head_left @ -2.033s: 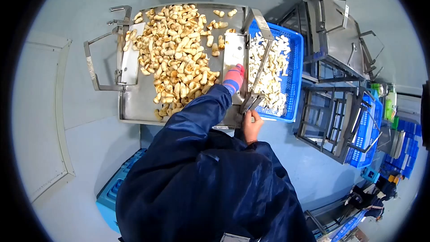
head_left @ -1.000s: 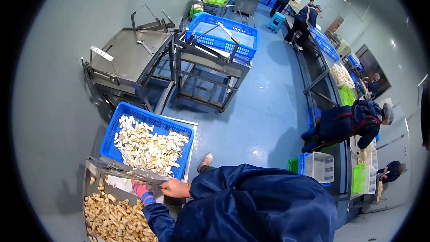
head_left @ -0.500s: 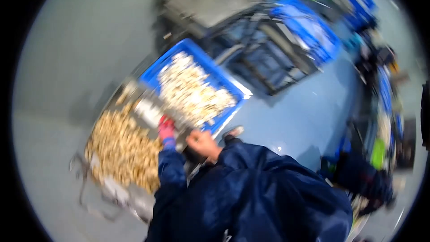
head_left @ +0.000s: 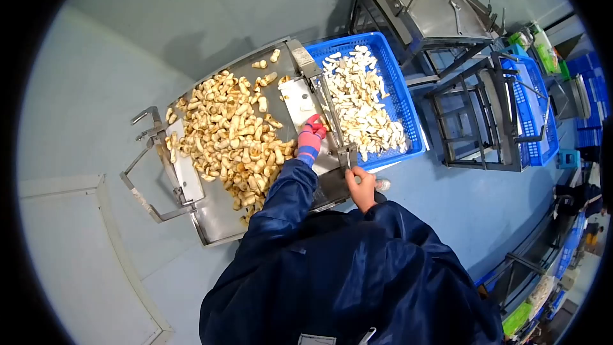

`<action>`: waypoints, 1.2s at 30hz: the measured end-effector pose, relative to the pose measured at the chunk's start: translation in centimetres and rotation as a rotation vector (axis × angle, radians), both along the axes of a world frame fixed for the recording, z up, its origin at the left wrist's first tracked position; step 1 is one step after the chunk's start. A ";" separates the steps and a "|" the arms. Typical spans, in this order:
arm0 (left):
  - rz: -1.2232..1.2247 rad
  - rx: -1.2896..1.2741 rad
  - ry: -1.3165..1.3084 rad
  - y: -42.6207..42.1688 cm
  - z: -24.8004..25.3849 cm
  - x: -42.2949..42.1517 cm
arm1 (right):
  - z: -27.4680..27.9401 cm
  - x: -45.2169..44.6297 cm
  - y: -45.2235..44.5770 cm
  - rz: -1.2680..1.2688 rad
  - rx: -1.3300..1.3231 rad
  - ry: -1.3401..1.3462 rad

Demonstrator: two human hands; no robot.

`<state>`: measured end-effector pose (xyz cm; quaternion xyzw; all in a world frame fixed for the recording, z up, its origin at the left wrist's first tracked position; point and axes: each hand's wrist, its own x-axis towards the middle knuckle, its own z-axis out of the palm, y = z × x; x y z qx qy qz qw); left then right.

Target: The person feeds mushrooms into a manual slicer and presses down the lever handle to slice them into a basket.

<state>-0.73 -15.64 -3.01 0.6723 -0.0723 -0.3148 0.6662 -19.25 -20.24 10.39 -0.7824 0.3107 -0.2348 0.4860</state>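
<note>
Your work surface is the steel tray (head_left: 214, 217), and all positions here are taken from it. A heap of whole mushrooms (head_left: 236, 131) covers much of its middle, with a few lying apart toward its far edge. Near the tray's right edge lies a white board (head_left: 295, 97), and a long metal bar (head_left: 327, 99) runs along that edge beside it.

Your left hand (head_left: 311, 135), in a pink glove with a blue-banded cuff, is at the near end of the board, close against the bar. Its fingers are bent; whether they grip a piece cannot be told, since the glove hides what is beneath. Your right hand (head_left: 363, 188), bare, is at the tray's near right corner, fingers closed around the near end of the bar.

Just beyond the tray's right edge stands a blue basket (head_left: 409, 118) holding pale cut pieces (head_left: 357, 99). A second white board (head_left: 186, 172) lies along the tray's left side, next to a bent metal frame (head_left: 137, 199). Well to the right of the tray, past the basket, a second metal table (head_left: 431, 16) carries a wrench (head_left: 456, 18).
</note>
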 end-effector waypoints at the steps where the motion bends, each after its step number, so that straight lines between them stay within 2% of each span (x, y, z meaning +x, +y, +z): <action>1: 0.010 -0.001 -0.046 -0.3 -0.2 -0.1 | 0.6 0.1 -0.4 0.016 0.007 0.005; 2: 0.017 0.009 -0.085 -0.2 0.1 -0.2 | 2.7 1.0 -0.6 0.031 0.025 0.017; 4: 0.006 -0.007 -0.110 -0.1 -1.1 0.0 | 3.6 1.3 -0.5 0.044 0.041 0.049; 6: -0.024 0.002 -0.041 -0.1 -0.6 0.3 | -1.1 -0.2 -0.4 0.043 0.017 -0.015; 8: -0.025 0.007 0.026 -0.3 -1.1 0.7 | -2.7 -0.8 -0.4 0.039 0.024 -0.061; 11: -0.053 0.026 -0.082 0.1 -1.2 0.7 | 2.9 1.2 -0.9 0.063 0.016 -0.024; 12: -0.016 -0.041 -0.065 -0.1 -0.5 0.3 | 4.6 1.6 -1.0 0.058 0.121 0.056; 15: -0.089 0.087 -0.148 -0.1 -1.2 0.9 | -2.1 -0.6 -0.4 0.041 0.059 -0.026; 16: -0.077 0.023 -0.027 -0.1 -0.7 1.0 | -2.7 -0.9 -0.5 0.055 0.061 -0.005; 19: -0.089 0.019 -0.071 0.1 0.1 0.8 | 1.9 0.8 -0.6 0.033 0.064 -0.100; 20: -0.044 -0.123 -0.041 -0.1 -0.5 0.7 | 1.6 0.8 -0.6 0.045 0.000 -0.075; 21: -0.040 -0.107 -0.089 -0.2 -0.8 0.5 | 1.3 0.8 -0.6 0.055 -0.065 -0.049; 23: -0.069 0.114 -0.257 -0.1 -0.6 0.5 | 0.0 0.6 -0.8 0.061 -0.122 -0.030; 24: -0.067 0.102 -0.241 -0.2 -0.9 0.9 | -0.6 0.6 -0.9 0.058 -0.114 -0.035; 26: -0.065 0.095 -0.187 0.7 -1.1 0.6 | -1.2 -0.4 -0.7 0.077 0.074 0.009; 27: -0.020 0.007 -0.075 0.8 -0.8 0.1 | -1.4 -0.9 -0.5 0.082 0.071 0.025; 29: -0.042 -0.044 -0.033 0.8 -0.2 0.0 | -1.1 -0.3 -0.7 0.091 0.054 0.039; 32: -0.017 0.068 -0.127 -0.5 -0.7 -0.2 | 1.6 1.0 -1.0 0.069 0.044 -0.001; 34: 0.041 -0.018 -0.059 -1.2 -0.2 -0.5 | 4.2 2.1 -1.2 0.082 0.029 0.014; 35: 0.067 -0.060 -0.029 -1.3 -0.3 -0.4 | 3.7 2.3 -1.1 0.057 0.109 0.159; 36: 0.126 -0.128 0.015 -1.4 -1.1 -0.4 | 3.6 2.1 -1.0 0.063 0.080 0.109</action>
